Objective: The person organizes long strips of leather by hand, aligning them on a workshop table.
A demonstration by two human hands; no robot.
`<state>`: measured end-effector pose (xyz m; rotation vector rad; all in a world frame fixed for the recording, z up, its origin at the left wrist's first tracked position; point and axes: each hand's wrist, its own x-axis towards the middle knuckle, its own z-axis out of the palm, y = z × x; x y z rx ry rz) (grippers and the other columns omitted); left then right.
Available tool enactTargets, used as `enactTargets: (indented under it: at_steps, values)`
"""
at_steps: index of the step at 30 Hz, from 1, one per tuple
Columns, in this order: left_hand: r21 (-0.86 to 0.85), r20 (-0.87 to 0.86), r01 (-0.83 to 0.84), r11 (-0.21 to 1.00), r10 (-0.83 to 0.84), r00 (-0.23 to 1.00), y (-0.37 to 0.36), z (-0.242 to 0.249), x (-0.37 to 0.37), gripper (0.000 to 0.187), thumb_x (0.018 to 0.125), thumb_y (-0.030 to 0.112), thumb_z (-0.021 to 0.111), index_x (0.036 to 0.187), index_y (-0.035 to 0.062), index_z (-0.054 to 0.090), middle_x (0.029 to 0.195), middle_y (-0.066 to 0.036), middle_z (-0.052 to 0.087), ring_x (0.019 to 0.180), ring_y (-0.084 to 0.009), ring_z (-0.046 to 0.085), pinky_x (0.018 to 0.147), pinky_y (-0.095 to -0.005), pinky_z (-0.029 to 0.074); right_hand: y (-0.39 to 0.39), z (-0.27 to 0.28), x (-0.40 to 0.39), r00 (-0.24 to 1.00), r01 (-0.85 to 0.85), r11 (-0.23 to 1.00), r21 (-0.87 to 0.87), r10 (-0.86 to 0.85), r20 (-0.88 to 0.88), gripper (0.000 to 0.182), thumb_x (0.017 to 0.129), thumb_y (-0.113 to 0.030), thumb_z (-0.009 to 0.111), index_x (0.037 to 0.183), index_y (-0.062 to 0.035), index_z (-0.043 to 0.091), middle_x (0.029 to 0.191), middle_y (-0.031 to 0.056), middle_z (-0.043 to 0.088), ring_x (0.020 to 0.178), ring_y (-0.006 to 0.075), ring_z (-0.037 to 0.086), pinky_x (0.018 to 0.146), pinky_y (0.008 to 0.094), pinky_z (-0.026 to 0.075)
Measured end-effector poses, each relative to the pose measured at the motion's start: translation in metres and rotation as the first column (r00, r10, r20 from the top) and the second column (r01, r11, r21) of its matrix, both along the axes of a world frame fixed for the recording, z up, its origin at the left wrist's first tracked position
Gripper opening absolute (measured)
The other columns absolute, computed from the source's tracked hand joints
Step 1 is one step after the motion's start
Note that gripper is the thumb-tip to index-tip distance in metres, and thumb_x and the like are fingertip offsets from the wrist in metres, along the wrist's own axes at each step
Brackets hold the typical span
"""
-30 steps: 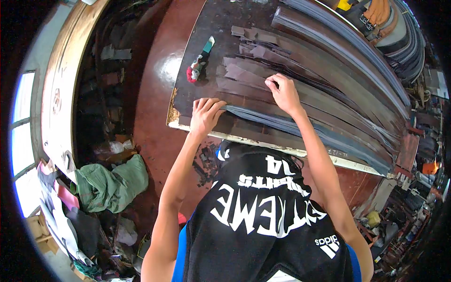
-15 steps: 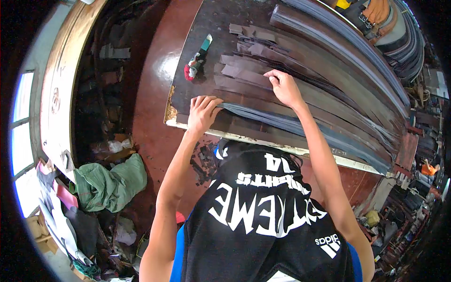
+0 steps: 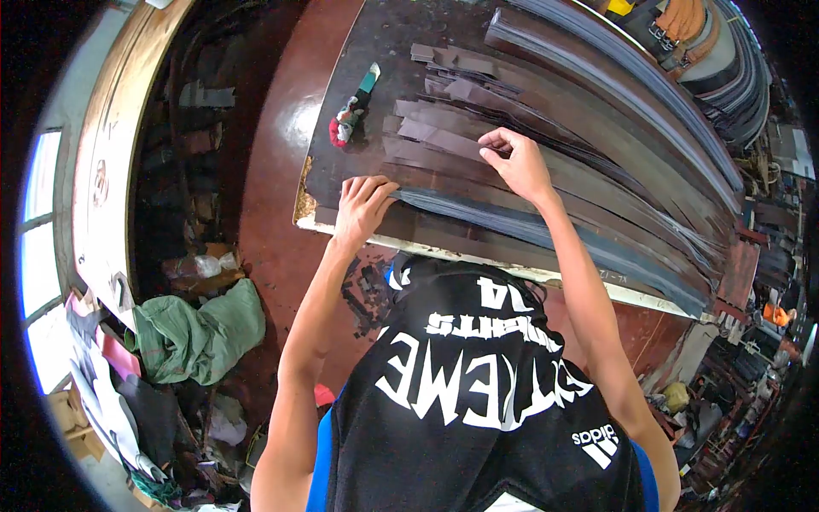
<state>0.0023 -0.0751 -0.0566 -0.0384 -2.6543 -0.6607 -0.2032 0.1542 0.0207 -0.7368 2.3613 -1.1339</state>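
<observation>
My left hand [image 3: 365, 206] is closed over the near-left end of a bundle of thin grey-blue strips [image 3: 478, 220], close to the table's front edge. Its fingers cover the strip ends, and part of the thumb is hidden. Above the middle of the table, my right hand [image 3: 516, 164] has its fingers curled, with a gap between thumb and index finger and nothing visible in it. Below and around it lie layered brown leather-like strips [image 3: 444, 136], running lengthwise to the right. A knife-like tool [image 3: 357, 107] with a green section and a red-and-grey wrapped handle lies at the table's left.
Along the far side of the dark table [image 3: 328, 175] runs a thick stack of strips [image 3: 597, 81]. Brown belts [image 3: 682, 30] lie beyond it. Left on the floor is a green sack [image 3: 200, 333]; black scraps [image 3: 367, 299] lie below the table edge.
My right thumb and index finger have parted slightly. My left hand stays at the strip ends. The view has shifted a little.
</observation>
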Motion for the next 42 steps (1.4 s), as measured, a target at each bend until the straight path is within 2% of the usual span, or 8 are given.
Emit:
enactTargets:
  at_steps: [9,14,30,33,37,39,40,42]
  values:
    - [-0.006,0.053,0.052,0.999,-0.052,0.997,-0.006,0.003,-0.002,0.037,0.077,0.012,0.073,0.114,0.012,0.065,0.108,-0.004,0.063,0.103,-0.0254,0.058,0.09,-0.0396,0.042,0.007,0.005,0.001,1.0,-0.008,0.999,-0.048,0.008,0.015,0.018,0.087,-0.009,0.066,0.104,-0.0029,0.07,0.092,0.011,0.072,0.083,0.0196,0.067,0.079,0.0322,0.052]
    - [0.027,0.224,0.079,0.997,-0.083,0.971,-0.009,0.022,-0.003,0.056,0.071,0.009,0.076,0.124,0.0153,0.06,0.117,-0.003,0.057,0.112,-0.0248,0.053,0.095,-0.0404,0.04,0.012,0.007,-0.001,0.997,-0.012,0.997,-0.082,0.019,0.073,0.021,0.087,-0.005,0.062,0.106,-0.0034,0.07,0.097,0.0118,0.072,0.087,0.0203,0.067,0.082,0.0327,0.052]
    - [0.033,0.533,0.083,0.996,-0.088,0.841,-0.016,0.093,-0.019,0.066,0.07,0.012,0.079,0.132,0.0128,0.057,0.134,-0.007,0.053,0.124,-0.0297,0.049,0.104,-0.0438,0.04,0.036,0.04,0.007,0.995,-0.085,0.966,-0.244,0.094,0.022,0.03,0.08,0.002,0.061,0.109,-0.004,0.067,0.104,0.0072,0.069,0.094,0.0168,0.063,0.088,0.0298,0.048]
    - [0.317,0.187,0.067,0.946,-0.132,0.973,0.002,0.111,-0.049,0.056,0.077,0.009,0.076,0.13,0.0085,0.059,0.133,-0.014,0.057,0.124,-0.0337,0.052,0.105,-0.0416,0.042,0.043,0.046,0.013,0.993,-0.068,0.954,-0.291,0.092,0.072,0.031,0.08,0.004,0.06,0.11,-0.0032,0.067,0.105,0.007,0.069,0.096,0.0157,0.063,0.089,0.0292,0.047]
    - [0.429,0.113,0.193,0.882,-0.264,0.958,0.044,0.126,-0.091,0.054,0.081,0.02,0.075,0.13,0.0074,0.058,0.134,-0.014,0.056,0.127,-0.0315,0.05,0.106,-0.0392,0.041,0.052,0.065,0.023,0.98,-0.029,0.928,-0.371,0.1,0.172,0.034,0.08,0.009,0.057,0.112,-0.0007,0.066,0.105,0.0078,0.069,0.099,0.0144,0.063,0.091,0.0285,0.047]
    - [0.6,-0.021,0.382,0.702,-0.464,0.885,0.058,0.12,-0.107,0.043,0.082,0.022,0.074,0.119,0.0054,0.063,0.117,-0.012,0.064,0.112,-0.0244,0.058,0.094,-0.0356,0.046,0.058,0.079,0.027,0.979,-0.024,0.923,-0.385,0.101,0.179,0.036,0.08,0.01,0.056,0.113,-0.0004,0.066,0.105,0.0081,0.069,0.099,0.0146,0.063,0.091,0.0283,0.047]
    - [0.6,-0.028,0.392,0.697,-0.472,0.881,0.062,0.125,-0.108,0.043,0.082,0.022,0.074,0.119,0.0054,0.063,0.117,-0.012,0.064,0.112,-0.0244,0.058,0.094,-0.0356,0.046,0.064,0.088,0.029,0.977,-0.012,0.917,-0.398,0.095,0.189,0.038,0.08,0.011,0.055,0.114,-0.0001,0.065,0.105,0.0084,0.068,0.099,0.0149,0.063,0.091,0.0282,0.047]
    - [0.808,0.29,0.116,0.578,-0.561,0.776,0.073,0.149,-0.103,0.028,0.082,0.019,0.075,0.103,0.0025,0.067,0.095,-0.006,0.067,0.088,-0.0149,0.058,0.078,-0.0307,0.046,0.077,0.108,0.033,0.982,-0.009,0.916,-0.4,0.084,0.169,0.039,0.08,0.012,0.054,0.115,-0.0007,0.065,0.103,0.0087,0.068,0.097,0.0143,0.063,0.09,0.0278,0.047]
